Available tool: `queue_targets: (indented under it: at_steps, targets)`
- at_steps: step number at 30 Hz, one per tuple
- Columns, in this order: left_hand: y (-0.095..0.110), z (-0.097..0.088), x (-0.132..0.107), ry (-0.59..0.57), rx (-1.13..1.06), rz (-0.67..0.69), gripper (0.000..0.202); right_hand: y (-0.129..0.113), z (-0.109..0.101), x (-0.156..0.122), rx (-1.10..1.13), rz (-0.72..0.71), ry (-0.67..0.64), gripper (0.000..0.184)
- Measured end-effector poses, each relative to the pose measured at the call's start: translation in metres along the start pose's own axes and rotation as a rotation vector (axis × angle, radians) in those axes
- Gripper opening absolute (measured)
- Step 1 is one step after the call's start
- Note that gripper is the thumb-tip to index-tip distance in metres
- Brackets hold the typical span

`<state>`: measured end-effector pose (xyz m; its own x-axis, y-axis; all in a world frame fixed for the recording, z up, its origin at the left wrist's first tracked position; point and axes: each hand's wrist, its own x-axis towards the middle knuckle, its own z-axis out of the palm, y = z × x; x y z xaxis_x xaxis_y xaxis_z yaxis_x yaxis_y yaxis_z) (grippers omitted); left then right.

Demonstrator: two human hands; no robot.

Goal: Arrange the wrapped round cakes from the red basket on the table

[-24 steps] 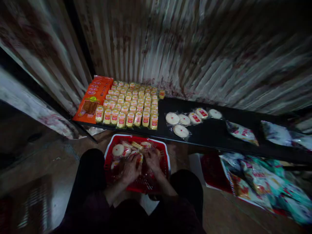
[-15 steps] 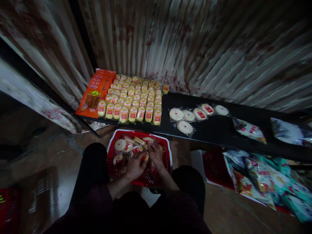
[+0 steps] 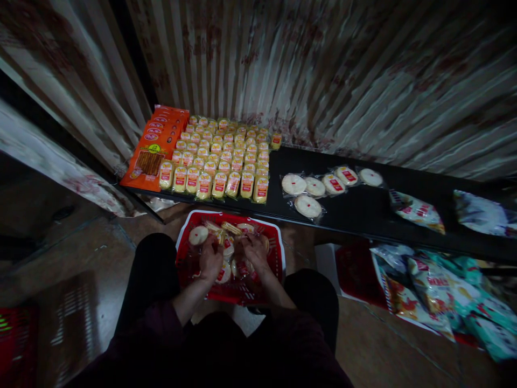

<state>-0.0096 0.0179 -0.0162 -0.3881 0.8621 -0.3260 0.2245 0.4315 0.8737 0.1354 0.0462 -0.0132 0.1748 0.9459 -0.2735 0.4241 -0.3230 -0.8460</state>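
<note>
Both my hands are down in a red plastic basket [image 3: 274, 237] that sits on the floor between my knees. It holds several round white cakes in clear wrappers. My left hand [image 3: 210, 260] is curled round wrapped cakes [image 3: 223, 272] in the middle of the basket. My right hand [image 3: 255, 252] is bent over more wrapped cakes beside it, fingers closed. One cake [image 3: 198, 235] lies loose at the basket's far left corner.
A low black shelf [image 3: 359, 213] runs ahead. On it lie rows of yellow snack packs [image 3: 220, 156], orange packets [image 3: 155, 145], several round cakes [image 3: 309, 206] and bagged goods [image 3: 416, 210]. Colourful bags [image 3: 440, 293] are piled on the floor at right. Corrugated metal wall behind.
My left hand has moved forward and left in the basket and closed on cakes. The right hand shifted slightly forward. My head has tilted a little.
</note>
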Motion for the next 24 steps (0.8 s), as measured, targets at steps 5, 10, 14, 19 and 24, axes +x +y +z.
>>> queue_targets:
  at_steps: [5,10,14,19,24]
  targets:
    - [0.004,-0.003,-0.004,-0.078,0.068,-0.034,0.044,-0.002,0.005,-0.002,-0.072,-0.031,-0.152,0.044]
    - [-0.004,0.003,-0.007,-0.138,0.000,0.028,0.044,0.002,0.004,-0.005,0.197,-0.019,-0.244,0.053]
    - [-0.012,0.011,-0.005,-0.140,0.024,0.149,0.045,0.006,0.000,-0.001,0.143,-0.057,-0.201,0.051]
    - [-0.010,0.012,-0.006,-0.181,0.054,0.195,0.054,0.004,-0.004,-0.003,0.164,-0.140,-0.178,0.039]
    - [-0.007,0.005,-0.010,-0.241,-0.072,0.148,0.064,0.001,-0.007,-0.015,0.143,-0.131,-0.131,0.042]
